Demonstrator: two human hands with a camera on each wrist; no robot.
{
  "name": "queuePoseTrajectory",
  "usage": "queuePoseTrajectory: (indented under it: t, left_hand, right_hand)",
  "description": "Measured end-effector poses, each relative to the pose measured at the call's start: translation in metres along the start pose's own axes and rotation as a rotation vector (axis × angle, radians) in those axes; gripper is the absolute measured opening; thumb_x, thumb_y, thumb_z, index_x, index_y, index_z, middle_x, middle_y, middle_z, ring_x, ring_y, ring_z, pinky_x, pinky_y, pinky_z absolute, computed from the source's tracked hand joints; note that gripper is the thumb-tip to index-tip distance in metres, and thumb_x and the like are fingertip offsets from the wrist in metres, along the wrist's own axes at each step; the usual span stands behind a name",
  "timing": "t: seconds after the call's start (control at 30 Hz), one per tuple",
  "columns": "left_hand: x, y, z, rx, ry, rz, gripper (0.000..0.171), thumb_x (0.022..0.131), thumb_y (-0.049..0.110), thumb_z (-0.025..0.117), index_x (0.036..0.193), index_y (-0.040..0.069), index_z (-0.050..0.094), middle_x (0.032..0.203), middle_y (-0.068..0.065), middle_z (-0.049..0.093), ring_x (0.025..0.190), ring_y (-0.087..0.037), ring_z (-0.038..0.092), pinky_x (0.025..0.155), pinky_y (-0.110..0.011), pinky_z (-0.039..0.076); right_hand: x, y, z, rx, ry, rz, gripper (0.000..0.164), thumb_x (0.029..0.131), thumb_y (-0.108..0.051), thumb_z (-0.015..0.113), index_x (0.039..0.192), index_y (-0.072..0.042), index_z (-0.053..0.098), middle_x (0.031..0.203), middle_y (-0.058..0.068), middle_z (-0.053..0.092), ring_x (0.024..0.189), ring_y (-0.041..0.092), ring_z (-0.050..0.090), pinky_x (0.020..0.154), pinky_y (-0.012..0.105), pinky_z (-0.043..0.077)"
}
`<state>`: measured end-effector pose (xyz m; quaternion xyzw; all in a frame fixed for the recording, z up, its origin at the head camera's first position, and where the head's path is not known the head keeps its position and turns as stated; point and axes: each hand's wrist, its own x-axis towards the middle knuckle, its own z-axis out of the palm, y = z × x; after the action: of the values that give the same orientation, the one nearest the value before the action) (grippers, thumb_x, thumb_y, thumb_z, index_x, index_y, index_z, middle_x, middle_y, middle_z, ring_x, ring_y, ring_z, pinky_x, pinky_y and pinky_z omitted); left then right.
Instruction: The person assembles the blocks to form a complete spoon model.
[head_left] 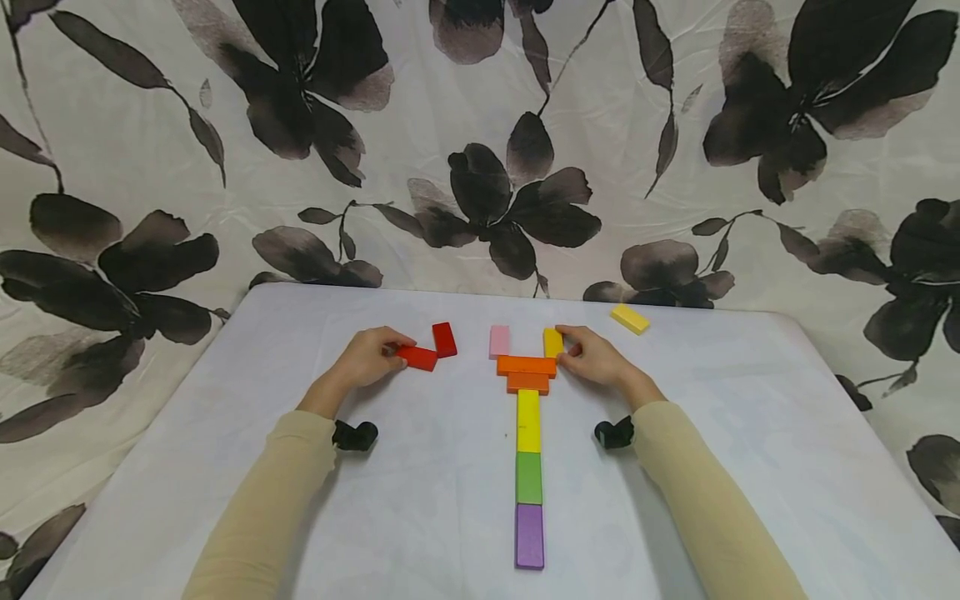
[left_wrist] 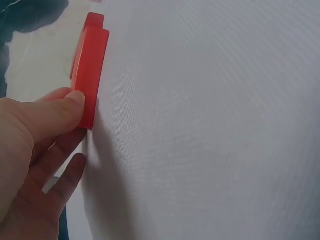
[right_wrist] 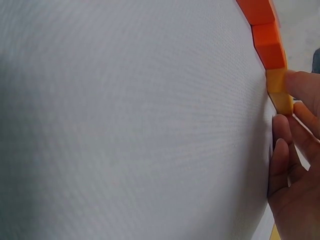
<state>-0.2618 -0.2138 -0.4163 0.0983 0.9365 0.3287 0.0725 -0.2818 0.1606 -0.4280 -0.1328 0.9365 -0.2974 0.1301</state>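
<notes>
My left hand (head_left: 369,358) pinches one end of a red block (head_left: 417,357) between thumb and fingers, low over the white table. A second red block (head_left: 445,339) lies at its far end, tilted the other way. With thumb and fingertips my right hand (head_left: 596,358) pinches a yellow block (head_left: 552,342), which stands lengthwise at the right end of the longer orange block (head_left: 527,366). A pink block (head_left: 499,341) is at that orange block's left end. Below it come a shorter orange block (head_left: 528,383), then a yellow block (head_left: 528,421), a green block (head_left: 528,478) and a purple block (head_left: 529,536) in one column.
Another yellow block (head_left: 630,319) lies apart near the table's back edge, beyond my right hand. The white table (head_left: 420,500) ends in front of a hanging floral cloth (head_left: 637,167). Dark wrist cameras (head_left: 356,436) sit at both cuffs.
</notes>
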Motion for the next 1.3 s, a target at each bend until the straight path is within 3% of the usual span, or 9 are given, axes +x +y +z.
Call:
queuePoseTrajectory:
  t: [0.43,0.7,1.13,1.3]
  left_hand:
    - [-0.005,0.002,-0.003,-0.023,-0.018,0.007,0.031,0.083,0.007,0.064,0.114,0.009,0.065,0.113,-0.012,0.06,0.101,-0.027,0.052,0.09,-0.041,0.046]
    - [-0.007,0.016,-0.004,-0.037,0.007,0.131,0.032,0.081,0.006,0.067,0.113,0.007,0.065,0.107,-0.01,0.062,0.1,-0.027,0.055,0.092,-0.043,0.045]
    - [0.012,0.051,0.016,-0.017,0.036,0.206,0.033,0.082,0.008,0.067,0.115,0.007,0.064,0.108,-0.01,0.061,0.098,-0.025,0.054,0.09,-0.039,0.046]
    - [0.018,0.065,0.031,-0.039,0.06,0.191,0.032,0.083,0.01,0.067,0.114,0.009,0.065,0.109,-0.008,0.061,0.095,-0.024,0.053,0.086,-0.036,0.047]
  right_hand:
    - [-0.001,-0.001,0.0,0.0,0.003,0.0,0.058,0.09,-0.022,0.057,0.142,-0.013,0.034,0.115,0.01,0.048,0.089,0.021,0.047,0.074,0.027,0.042]
    - [-0.001,-0.001,0.0,-0.001,0.007,-0.011,0.058,0.089,-0.021,0.057,0.142,-0.012,0.034,0.113,0.011,0.049,0.088,0.021,0.047,0.073,0.027,0.042]
    - [0.0,0.0,0.0,0.009,0.01,-0.003,0.058,0.089,-0.022,0.057,0.142,-0.013,0.035,0.113,0.01,0.049,0.087,0.021,0.047,0.073,0.026,0.042]
    - [0.0,0.0,0.001,0.007,0.008,-0.008,0.058,0.089,-0.021,0.057,0.142,-0.012,0.035,0.116,0.011,0.048,0.088,0.021,0.047,0.073,0.027,0.042]
